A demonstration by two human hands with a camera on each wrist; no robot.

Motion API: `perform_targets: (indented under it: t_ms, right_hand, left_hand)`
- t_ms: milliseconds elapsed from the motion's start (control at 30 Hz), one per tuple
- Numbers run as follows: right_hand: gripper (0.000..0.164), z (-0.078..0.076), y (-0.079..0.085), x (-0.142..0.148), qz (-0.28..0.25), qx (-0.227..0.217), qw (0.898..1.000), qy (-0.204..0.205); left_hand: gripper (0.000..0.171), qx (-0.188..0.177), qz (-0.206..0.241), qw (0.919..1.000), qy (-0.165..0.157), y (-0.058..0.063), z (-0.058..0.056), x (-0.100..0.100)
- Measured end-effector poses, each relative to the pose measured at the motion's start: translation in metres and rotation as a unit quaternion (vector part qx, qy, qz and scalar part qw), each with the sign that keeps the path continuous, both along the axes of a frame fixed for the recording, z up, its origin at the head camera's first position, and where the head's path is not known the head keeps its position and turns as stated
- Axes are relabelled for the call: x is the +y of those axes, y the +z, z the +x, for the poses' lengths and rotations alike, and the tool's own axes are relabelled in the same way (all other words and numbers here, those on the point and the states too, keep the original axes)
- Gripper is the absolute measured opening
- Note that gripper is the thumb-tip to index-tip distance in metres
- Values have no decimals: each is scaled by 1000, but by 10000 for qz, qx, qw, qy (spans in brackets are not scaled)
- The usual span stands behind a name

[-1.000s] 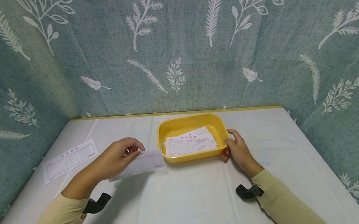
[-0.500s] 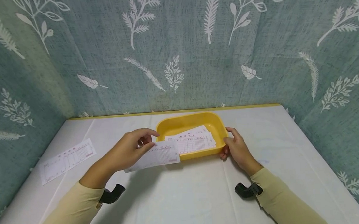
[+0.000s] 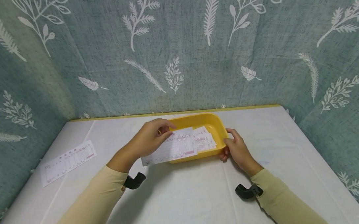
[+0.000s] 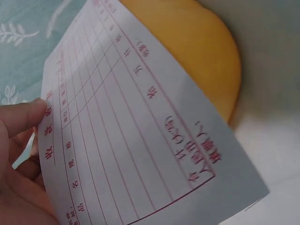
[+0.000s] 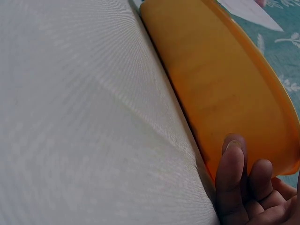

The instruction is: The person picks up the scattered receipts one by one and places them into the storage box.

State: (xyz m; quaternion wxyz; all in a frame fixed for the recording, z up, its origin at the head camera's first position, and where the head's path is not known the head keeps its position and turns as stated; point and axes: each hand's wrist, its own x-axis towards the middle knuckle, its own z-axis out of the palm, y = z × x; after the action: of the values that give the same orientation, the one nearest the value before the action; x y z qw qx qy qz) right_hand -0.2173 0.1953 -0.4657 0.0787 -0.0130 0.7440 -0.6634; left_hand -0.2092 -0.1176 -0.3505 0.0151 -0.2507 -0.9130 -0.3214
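My left hand pinches a printed receipt form by its top edge, between thumb and fingers. The form hangs tilted over the left front part of a yellow plastic tray and hides that stretch of rim. Inside the tray lie several similar receipt forms, partly covered from sight. At the tray's right end my right hand grips the wall, thumb at the rim. In the right wrist view its fingers curl against the tray's outer side. Red printed lines show on the held form in the left wrist view.
Another receipt form lies flat on the left of the white-covered table. A leaf-patterned green cloth stands behind and at both sides. Black bands with a curved piece sit at both wrists.
My left hand has moved right and slightly away from me, bringing the receipt form from the tray's left side to over the tray. My right hand stays on the tray, which has barely moved.
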Motion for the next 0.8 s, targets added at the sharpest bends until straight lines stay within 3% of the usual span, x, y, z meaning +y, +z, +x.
perform_targets:
  t_ms: [533, 800]
  right_hand:
    - [46, 0, -2, 2, -70, 38, 10000, 35]
    - [46, 0, 0, 1, -105, 16, 9999, 49]
  left_hand:
    - [14, -72, -66, 9998, -178, -6, -34, 27]
    - [14, -369, 7, 9992, -175, -13, -45, 34]
